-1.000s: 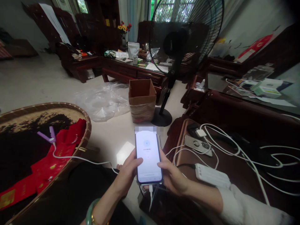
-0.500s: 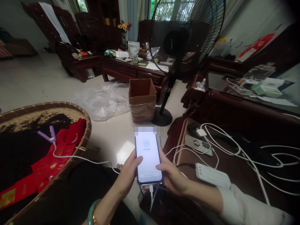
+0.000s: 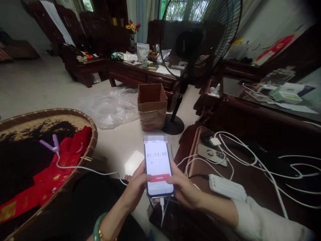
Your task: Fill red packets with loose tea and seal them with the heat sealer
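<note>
Between my hands is a smartphone (image 3: 158, 167), held upright with its lit screen towards me. The screen reads 01:13:50 above a red button. My left hand (image 3: 137, 182) grips the phone's left edge, its thumb lying over the lower left of the screen. On the opposite edge my right hand (image 3: 184, 185) is closed, with its thumb at the right end of the red button. A white charging cable (image 3: 162, 211) is plugged into the phone's bottom edge. The fingers behind the phone are mostly hidden.
To the left, a round woven tray (image 3: 94, 134) holds dark dried material, red packets (image 3: 60, 170) and a purple clip-like device (image 3: 51, 146) with a white cord. A cardboard box (image 3: 152, 115) and a standing fan (image 3: 173, 124) are ahead. At right lie another phone (image 3: 205, 152), a white power bank (image 3: 227, 187) and cables.
The phone's screen has switched from a mostly blank page with a round icon to a timer with a red button. My left thumb has moved slightly down; both hands keep their hold.
</note>
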`<action>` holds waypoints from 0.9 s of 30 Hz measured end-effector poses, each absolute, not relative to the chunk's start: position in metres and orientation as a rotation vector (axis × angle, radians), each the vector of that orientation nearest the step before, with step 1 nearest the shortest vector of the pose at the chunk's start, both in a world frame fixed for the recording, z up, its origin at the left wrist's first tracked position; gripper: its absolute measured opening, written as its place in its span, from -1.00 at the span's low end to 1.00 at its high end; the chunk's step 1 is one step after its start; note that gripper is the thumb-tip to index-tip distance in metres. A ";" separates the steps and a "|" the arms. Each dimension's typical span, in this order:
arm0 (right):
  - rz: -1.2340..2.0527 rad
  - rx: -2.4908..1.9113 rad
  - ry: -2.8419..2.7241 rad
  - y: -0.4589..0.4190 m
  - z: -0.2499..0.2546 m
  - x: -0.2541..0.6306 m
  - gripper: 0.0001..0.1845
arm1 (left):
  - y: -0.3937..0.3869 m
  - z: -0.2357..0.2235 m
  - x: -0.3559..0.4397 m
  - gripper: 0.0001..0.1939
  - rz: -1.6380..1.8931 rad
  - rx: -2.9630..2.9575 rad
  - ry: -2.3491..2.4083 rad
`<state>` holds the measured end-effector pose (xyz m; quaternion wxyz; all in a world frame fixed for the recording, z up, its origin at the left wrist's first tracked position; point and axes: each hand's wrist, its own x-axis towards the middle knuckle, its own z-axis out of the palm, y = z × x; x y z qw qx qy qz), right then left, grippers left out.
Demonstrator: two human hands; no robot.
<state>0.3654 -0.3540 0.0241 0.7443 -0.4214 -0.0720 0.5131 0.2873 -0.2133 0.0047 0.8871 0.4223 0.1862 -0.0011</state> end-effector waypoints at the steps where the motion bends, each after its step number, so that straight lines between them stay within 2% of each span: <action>1: 1.122 -0.923 -0.163 -0.354 0.024 0.365 -0.14 | -0.213 0.004 0.287 -0.30 -0.006 0.882 0.383; 7: 1.108 -0.930 -0.174 -0.354 0.026 0.365 -0.12 | -0.213 0.004 0.287 -0.16 -0.029 0.894 0.368; 20: 1.115 -0.916 -0.238 -0.353 0.026 0.363 -0.26 | -0.213 0.005 0.286 -0.12 -0.058 0.900 0.344; 27: 1.112 -0.944 -0.223 -0.353 0.027 0.363 -0.24 | -0.213 0.003 0.285 -0.14 -0.037 0.857 0.294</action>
